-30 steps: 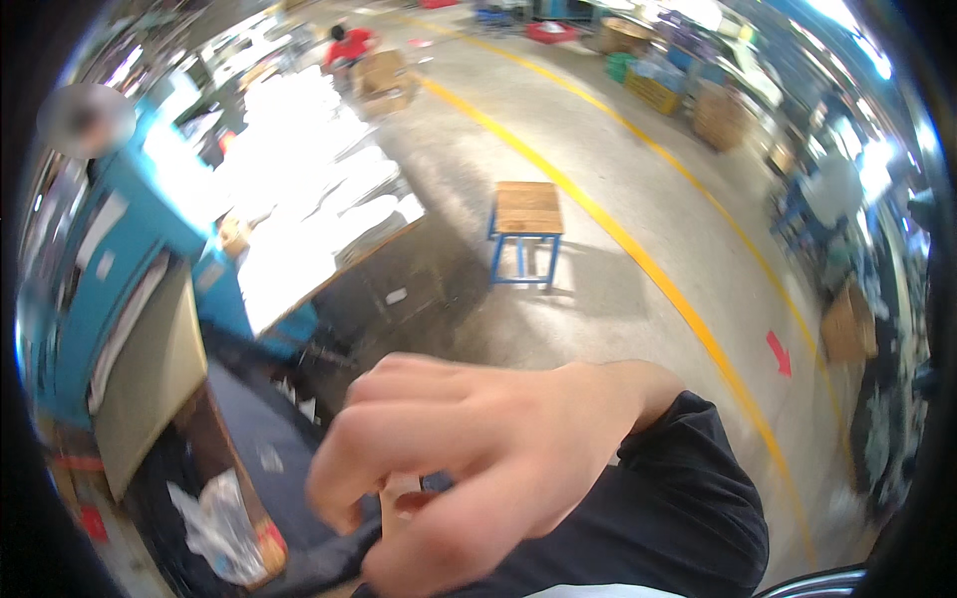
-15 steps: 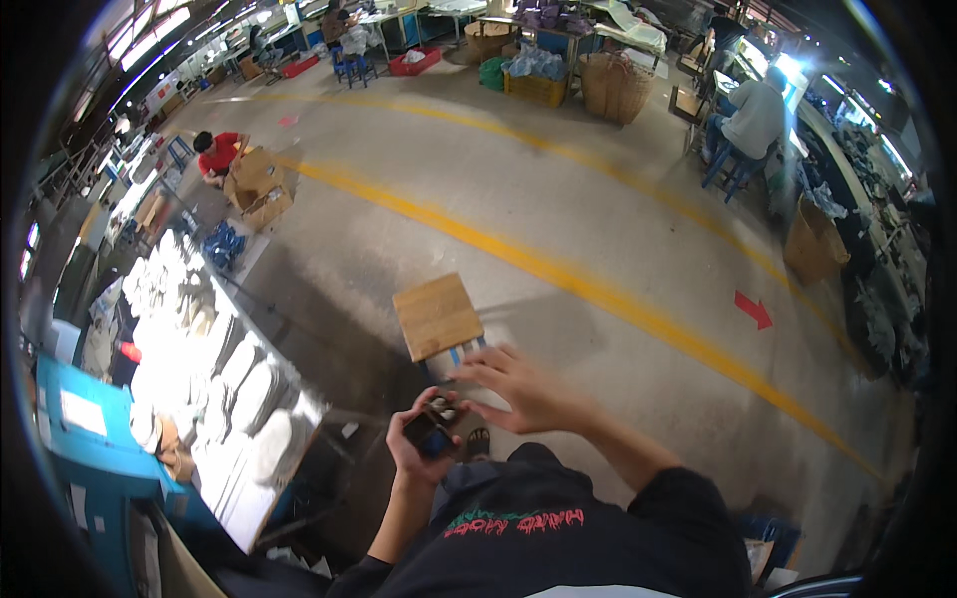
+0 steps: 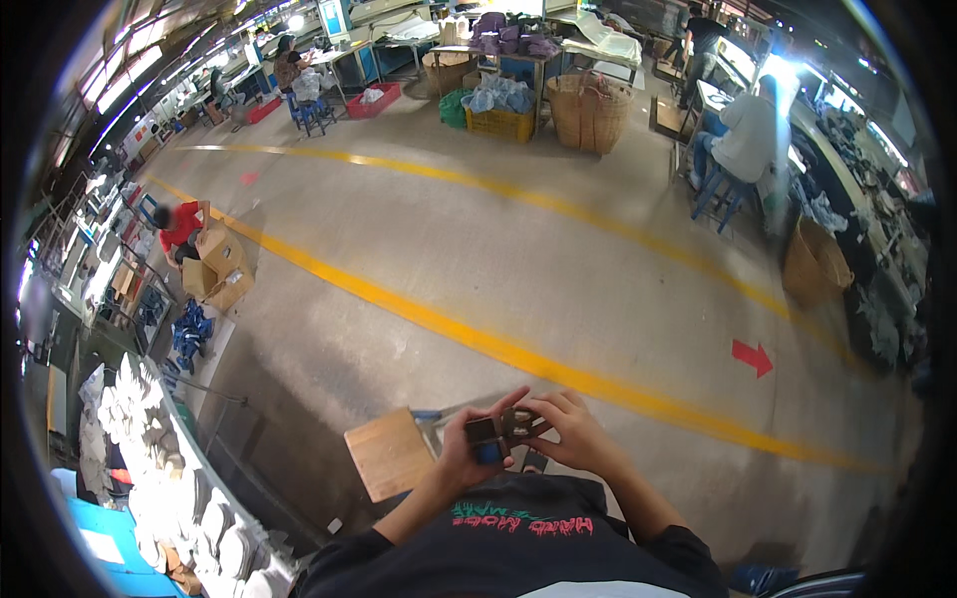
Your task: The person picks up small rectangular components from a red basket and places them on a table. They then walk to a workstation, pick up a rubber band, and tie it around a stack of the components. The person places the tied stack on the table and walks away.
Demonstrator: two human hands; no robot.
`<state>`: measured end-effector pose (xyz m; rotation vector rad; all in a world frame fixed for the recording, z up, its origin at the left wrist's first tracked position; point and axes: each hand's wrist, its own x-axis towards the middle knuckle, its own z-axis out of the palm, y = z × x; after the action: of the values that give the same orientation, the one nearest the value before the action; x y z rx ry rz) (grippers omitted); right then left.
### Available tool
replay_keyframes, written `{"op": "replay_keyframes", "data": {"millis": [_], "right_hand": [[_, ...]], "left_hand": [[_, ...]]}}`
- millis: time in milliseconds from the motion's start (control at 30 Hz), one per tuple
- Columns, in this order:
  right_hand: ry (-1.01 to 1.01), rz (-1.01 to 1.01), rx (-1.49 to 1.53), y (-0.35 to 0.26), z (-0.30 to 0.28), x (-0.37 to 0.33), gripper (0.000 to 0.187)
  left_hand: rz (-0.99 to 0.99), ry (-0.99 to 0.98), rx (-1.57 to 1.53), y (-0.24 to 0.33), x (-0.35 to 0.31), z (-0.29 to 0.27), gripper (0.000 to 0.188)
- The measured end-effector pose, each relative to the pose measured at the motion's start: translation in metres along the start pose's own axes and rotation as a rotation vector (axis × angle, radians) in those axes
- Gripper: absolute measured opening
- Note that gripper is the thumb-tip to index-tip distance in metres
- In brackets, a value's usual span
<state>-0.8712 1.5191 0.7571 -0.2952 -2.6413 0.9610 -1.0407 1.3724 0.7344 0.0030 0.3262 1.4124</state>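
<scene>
In front of my dark shirt, my left hand is closed round a small dark, box-like case with a blue patch low on it. My right hand has its thumb and fingers closed on the case's right part, a brownish piece with small pale bits in it. Both hands meet at this object. Its exact kind is too small to make out. Just left of and below my hands stands a stool with a square wooden top.
A table piled with pale, sole-shaped pieces is at lower left. A person in red sits beside a cardboard box. Yellow lines cross the floor. Workers on stools, woven baskets and crates stand farther off.
My right hand, earlier raised apart from the case with fingers spread, now grips its right part. Both hands sit farther right in view. The view has tilted up, and the stool appears lower.
</scene>
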Motion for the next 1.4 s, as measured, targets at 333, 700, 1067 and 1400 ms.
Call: {"op": "replay_keyframes", "data": {"millis": [333, 700, 1067, 1400], "right_hand": [[-0.1, 0.006, 0.62, 0.202, -0.027, 0.299, 0.048], [0.305, 0.269, 0.945, 0.39, -0.082, 0.629, 0.044], [0.209, 0.248, 0.911, 0.565, -0.151, 0.992, 0.043], [-0.048, -0.026, 0.691, 0.677, -0.133, 1.36, 0.045]], "left_hand": [[0.436, 0.172, -0.223, 0.203, 0.165, -0.051, 0.064], [0.574, 0.113, -0.164, 0.572, 0.4, -0.04, 0.052], [0.629, 0.163, 0.05, 0.894, 0.65, -0.039, 0.042], [0.719, 0.538, 0.319, 1.181, 0.764, -0.092, 0.052]]}}
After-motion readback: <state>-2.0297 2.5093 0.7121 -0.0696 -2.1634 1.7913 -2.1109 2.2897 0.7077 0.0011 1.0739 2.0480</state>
